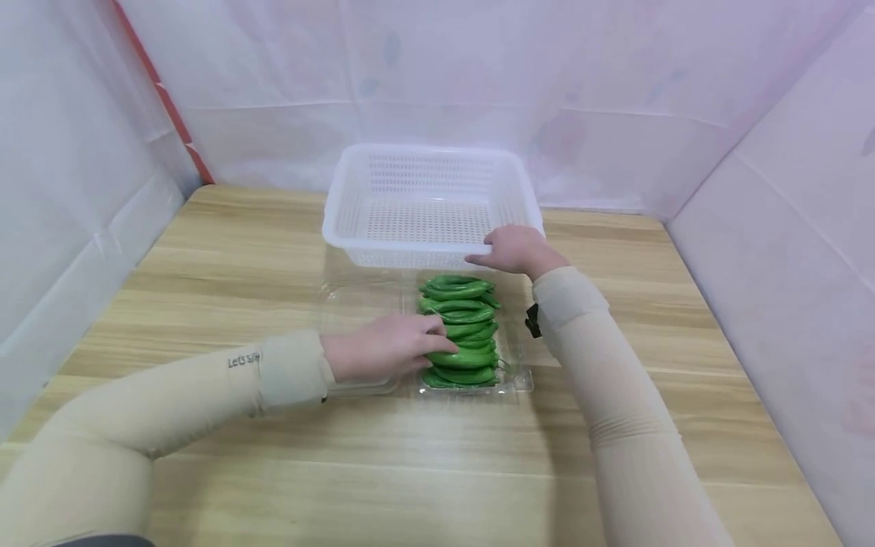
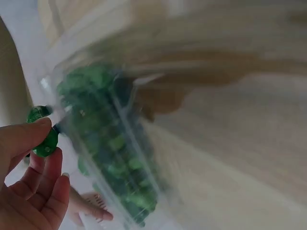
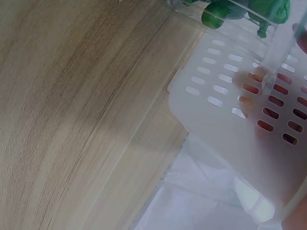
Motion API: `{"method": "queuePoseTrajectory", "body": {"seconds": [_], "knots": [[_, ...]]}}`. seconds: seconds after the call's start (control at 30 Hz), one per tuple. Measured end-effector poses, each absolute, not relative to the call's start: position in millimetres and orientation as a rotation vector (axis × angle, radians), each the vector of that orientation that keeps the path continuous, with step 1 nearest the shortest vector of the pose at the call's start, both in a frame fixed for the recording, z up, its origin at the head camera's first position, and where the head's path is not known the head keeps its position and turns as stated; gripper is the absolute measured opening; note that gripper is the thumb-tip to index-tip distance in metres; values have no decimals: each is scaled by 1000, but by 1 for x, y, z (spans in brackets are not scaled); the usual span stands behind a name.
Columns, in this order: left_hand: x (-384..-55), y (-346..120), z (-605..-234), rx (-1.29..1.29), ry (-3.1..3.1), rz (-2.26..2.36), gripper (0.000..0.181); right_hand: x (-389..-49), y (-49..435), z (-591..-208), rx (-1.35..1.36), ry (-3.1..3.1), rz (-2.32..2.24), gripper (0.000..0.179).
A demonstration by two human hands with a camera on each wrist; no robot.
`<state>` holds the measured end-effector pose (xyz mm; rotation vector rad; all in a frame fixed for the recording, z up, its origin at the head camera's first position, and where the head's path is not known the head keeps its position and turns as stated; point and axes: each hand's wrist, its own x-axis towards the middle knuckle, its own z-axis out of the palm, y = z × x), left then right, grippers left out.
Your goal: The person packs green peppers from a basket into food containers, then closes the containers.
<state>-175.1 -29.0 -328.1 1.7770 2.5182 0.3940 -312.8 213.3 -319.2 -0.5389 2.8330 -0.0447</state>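
Observation:
Green peppers [image 1: 461, 309] lie stacked crosswise in a clear plastic box [image 1: 522, 380]. My left hand [image 1: 390, 348] reaches over the left side of the stack. In the left wrist view, its thumb and fingers pinch green pepper ends [image 2: 45, 143] beside the blurred box; how many peppers it holds I cannot tell. My right hand [image 1: 516, 249] grips the near right rim of a white perforated basket [image 1: 410, 245] behind the box. Through the basket's slots in the right wrist view, fingers [image 3: 271, 112] show on the far side of the wall.
The box's clear lid [image 1: 358, 300] lies flat to its left, partly under my left hand. Everything stands on a wood-grain table [image 1: 383, 471]. Pale sheeting [image 1: 437, 68] hangs behind it and along both sides, close beyond the basket.

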Motion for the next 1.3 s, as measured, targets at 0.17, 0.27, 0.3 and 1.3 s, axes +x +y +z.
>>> {"method": "queuePoseTrajectory", "body": {"seconds": [0.17, 0.27, 0.3, 1.3], "knots": [[-174, -26, -336, 1829, 2524, 300, 39, -313, 214, -319, -538, 2830, -51, 56], [-174, -24, -339, 1868, 2511, 268, 40, -313, 214, -319, -530, 2825, -54, 55], [-175, -23, -339, 1880, 2504, 254, 41, -313, 214, -319, -531, 2826, -55, 55], [-160, -43, -346, 1896, 2606, 92, 35, -316, 216, -320, -536, 2796, -49, 71]]}}
